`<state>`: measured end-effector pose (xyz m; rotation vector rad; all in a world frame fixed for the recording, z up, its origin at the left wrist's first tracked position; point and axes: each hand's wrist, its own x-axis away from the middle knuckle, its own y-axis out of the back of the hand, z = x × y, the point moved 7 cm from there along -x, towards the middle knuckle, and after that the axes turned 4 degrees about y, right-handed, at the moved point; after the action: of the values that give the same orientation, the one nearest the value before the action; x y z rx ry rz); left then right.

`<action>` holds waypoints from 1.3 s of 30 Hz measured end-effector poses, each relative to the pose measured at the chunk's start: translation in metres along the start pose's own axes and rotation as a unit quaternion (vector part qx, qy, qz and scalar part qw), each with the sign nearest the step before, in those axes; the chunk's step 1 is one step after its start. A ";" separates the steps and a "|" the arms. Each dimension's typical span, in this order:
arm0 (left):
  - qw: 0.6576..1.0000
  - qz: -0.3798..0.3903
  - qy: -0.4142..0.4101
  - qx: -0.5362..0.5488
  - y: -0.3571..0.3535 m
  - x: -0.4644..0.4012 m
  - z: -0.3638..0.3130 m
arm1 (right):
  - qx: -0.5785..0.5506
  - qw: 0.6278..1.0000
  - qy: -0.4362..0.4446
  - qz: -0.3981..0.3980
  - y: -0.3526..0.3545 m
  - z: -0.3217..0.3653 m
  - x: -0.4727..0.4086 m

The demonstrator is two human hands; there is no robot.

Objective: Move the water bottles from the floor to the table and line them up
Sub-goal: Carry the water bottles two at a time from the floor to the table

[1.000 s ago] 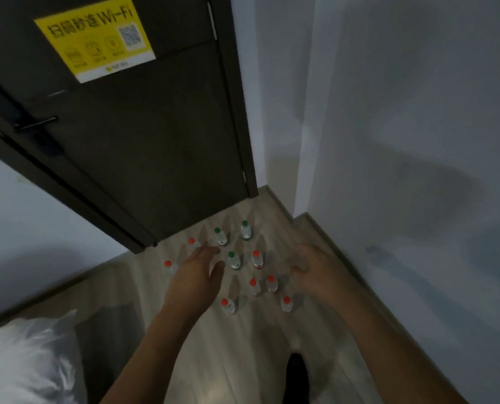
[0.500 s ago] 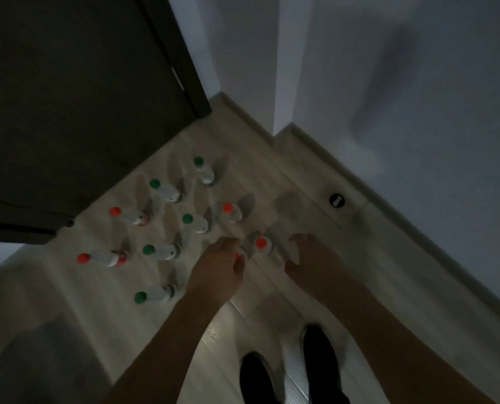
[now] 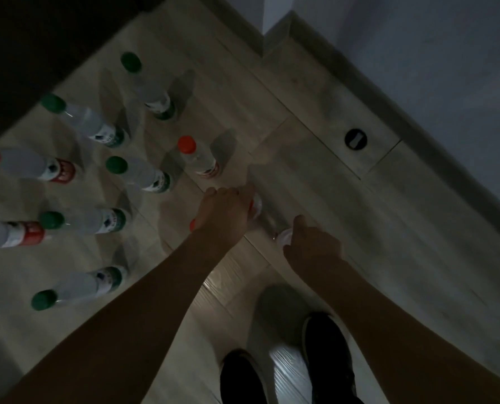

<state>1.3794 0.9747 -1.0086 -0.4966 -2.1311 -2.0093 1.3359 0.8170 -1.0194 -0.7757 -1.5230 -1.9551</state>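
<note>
On the floor [image 3: 315, 176] near the door stop [image 3: 355, 138], upright bottles stand; left hand [image 3: 224, 215] grasps one bottle [image 3: 256, 206]; right hand [image 3: 312, 243] clasps another [image 3: 283, 237]; remaining bottles [image 3: 143, 173] lie leftward, nearer the left hand.

— Left of the red-capped bottle [image 3: 197, 158]?
— Crowded: green-capped bottles [image 3: 139, 173] standing close together, narrow gaps between, dark door [image 3: 39, 39] behind.
— Right of it?
— Bare floor [image 3: 315, 176] out to the baseboard [image 3: 417, 135], only a round black floor fitting [image 3: 355, 138] near the wall.
— Below it?
— Both hands, left hand [image 3: 222, 217] and right hand [image 3: 312, 246], filling that space, black shoes [image 3: 324, 351] further back.
</note>
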 end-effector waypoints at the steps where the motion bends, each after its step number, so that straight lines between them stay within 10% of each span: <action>1: 1.000 0.002 -0.005 0.011 0.005 0.002 -0.002 | 0.000 1.000 -0.002 0.005 0.004 0.000 0.004; 8: 0.989 -0.071 0.026 0.130 0.138 0.052 -0.011 | -0.020 0.998 0.029 -0.047 0.096 0.016 0.082; 17: 0.961 -0.143 0.079 0.222 0.472 0.187 -0.028 | -0.073 0.962 0.160 -0.210 0.366 0.092 0.327; 24: 0.890 -0.260 0.165 0.336 0.697 0.317 -0.035 | -0.074 0.917 0.231 -0.315 0.541 0.140 0.522; 29: 0.803 -0.388 0.163 0.423 0.773 0.396 -0.041 | -0.095 0.897 0.259 -0.346 0.594 0.151 0.595; 39: 0.792 -0.404 0.169 0.425 0.802 0.426 -0.053 | -0.144 0.870 0.288 -0.373 0.618 0.130 0.626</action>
<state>1.2606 1.0034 -0.1068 0.9737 -2.8688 -0.9266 1.3611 0.7690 -0.1321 0.3906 -1.2432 -2.6708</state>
